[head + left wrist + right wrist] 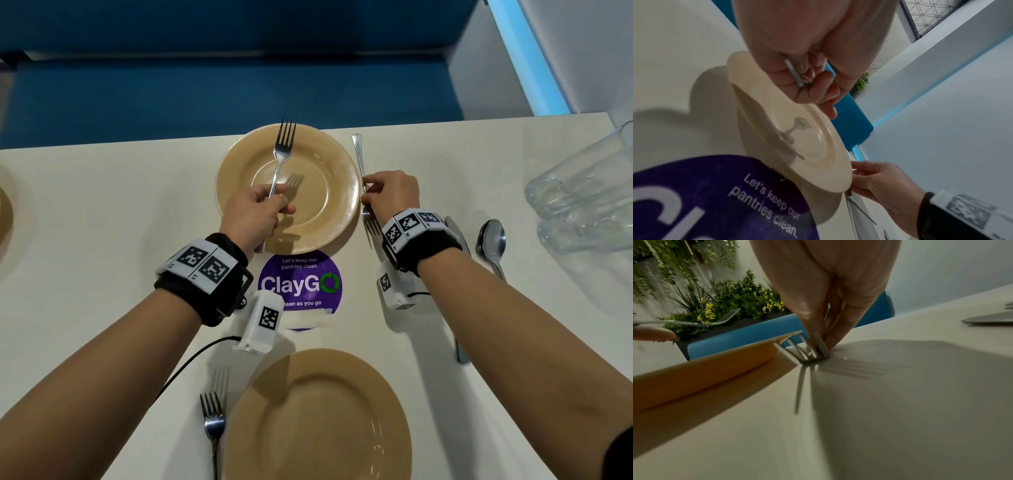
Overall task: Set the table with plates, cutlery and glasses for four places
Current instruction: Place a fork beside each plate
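Note:
My left hand [270, 202] grips a fork [282, 150] by its handle, held above the far beige plate [239, 178] with the tines pointing away. The left wrist view shows the handle [794, 73] inside my curled left hand [807, 78], with the fork's shadow on the plate [818, 162]. My right hand [368, 192] pinches a second fork [358, 150] lying on the table just right of that plate, tines toward me. In the right wrist view its tines [803, 350] rest on the table under my fingertips [830, 337].
A near plate [318, 418] has a fork [214, 414] on its left. A spoon [493, 240] and a knife [459, 342] lie under my right arm. Glasses [582, 192] lie at the right edge. A purple sticker [301, 284] sits between the plates, and another plate [3, 212] shows at the left.

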A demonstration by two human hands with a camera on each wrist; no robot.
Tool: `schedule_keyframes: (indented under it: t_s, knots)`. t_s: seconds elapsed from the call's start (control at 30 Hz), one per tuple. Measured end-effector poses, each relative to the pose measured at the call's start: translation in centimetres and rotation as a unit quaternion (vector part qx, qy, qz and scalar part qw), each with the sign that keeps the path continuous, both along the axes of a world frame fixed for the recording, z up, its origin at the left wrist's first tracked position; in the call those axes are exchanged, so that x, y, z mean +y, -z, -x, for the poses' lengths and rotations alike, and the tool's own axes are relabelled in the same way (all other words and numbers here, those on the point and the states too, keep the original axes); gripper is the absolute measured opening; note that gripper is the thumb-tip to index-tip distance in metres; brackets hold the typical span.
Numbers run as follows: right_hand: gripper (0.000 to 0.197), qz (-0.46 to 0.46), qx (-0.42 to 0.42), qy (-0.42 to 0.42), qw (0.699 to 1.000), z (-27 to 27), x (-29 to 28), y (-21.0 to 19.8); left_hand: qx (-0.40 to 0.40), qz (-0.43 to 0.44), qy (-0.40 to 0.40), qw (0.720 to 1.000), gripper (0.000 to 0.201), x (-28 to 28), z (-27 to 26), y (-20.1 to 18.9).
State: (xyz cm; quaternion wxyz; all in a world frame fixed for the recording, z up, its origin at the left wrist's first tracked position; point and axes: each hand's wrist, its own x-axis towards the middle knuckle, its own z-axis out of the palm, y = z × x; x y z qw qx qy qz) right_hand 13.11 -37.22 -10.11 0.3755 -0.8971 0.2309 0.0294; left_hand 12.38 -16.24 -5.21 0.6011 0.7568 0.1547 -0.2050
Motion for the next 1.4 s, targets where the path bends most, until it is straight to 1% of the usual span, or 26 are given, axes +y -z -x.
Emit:
schedule_keyframes:
  t_s: [0.4, 0.73, 0.83, 0.93, 1.03, 1.1, 1.17, 1.23, 1.3, 1.33, 1.37, 1.4]
  knots:
    - [0.032, -0.017, 0.01, 0.011, 1.0, -0.1, -0.2, -0.4, 0.012, -0.003, -0.009, 1.0, 0.02, 0.4, 0.3, 0.1]
    - [0.033, -0.007, 0.009, 0.008, 1.0, 0.1, -0.2, -0.9, 0.007, -0.017, -0.007, 1.0, 0.02, 1.0, 0.8, 0.0]
    - [0.032, 0.027, -0.013, 0.012, 0.999, 0.3, 0.0, -1.9, 0.003, -0.02, -0.007, 1.0, 0.022, 1.3, 0.9, -0.3]
    - [0.03, 0.038, -0.077, -0.011, 0.996, 0.3, 1.6, -4.0, 0.004, -0.015, -0.01, 1.0, 0.026, 1.7, 1.1, -1.2]
    - [0.03, 0.02, -0.138, -0.076, 0.987, 0.3, 5.0, -5.9, -0.004, -0.015, 0.001, 1.0, 0.026, 2.8, 1.5, -2.1]
    - [0.032, 0.025, -0.153, -0.15, 0.976, 0.4, 7.8, -6.8, -0.03, -0.06, 0.043, 0.997, 0.025, 4.0, 1.7, -2.2]
    - [0.034, 0.039, -0.151, -0.244, 0.957, 0.9, 11.2, -7.4, -0.057, -0.112, 0.077, 0.989, 0.021, 6.0, 2.2, -2.5]
    - [0.033, 0.096, -0.15, -0.338, 0.924, 1.4, 14.7, -8.0, -0.093, -0.186, 0.117, 0.971, 0.02, 8.6, 2.3, -3.2]
    - [0.02, 0.16, -0.17, -0.424, 0.875, 1.7, 18.2, -8.3, -0.127, -0.271, 0.159, 0.941, 0.019, 11.5, 2.1, -4.3]
    - [0.016, 0.19, -0.167, -0.453, 0.855, 1.7, 19.9, -8.4, -0.133, -0.305, 0.174, 0.927, 0.019, 13.2, 1.9, -4.9]
    - [0.017, 0.215, -0.152, -0.468, 0.844, 1.6, 21.6, -8.6, -0.132, -0.331, 0.188, 0.915, 0.02, 15.0, 1.8, -5.4]
    - [0.021, 0.234, -0.123, -0.476, 0.838, 1.6, 23.3, -8.8, -0.13, -0.348, 0.198, 0.907, 0.02, 16.8, 1.8, -5.9]
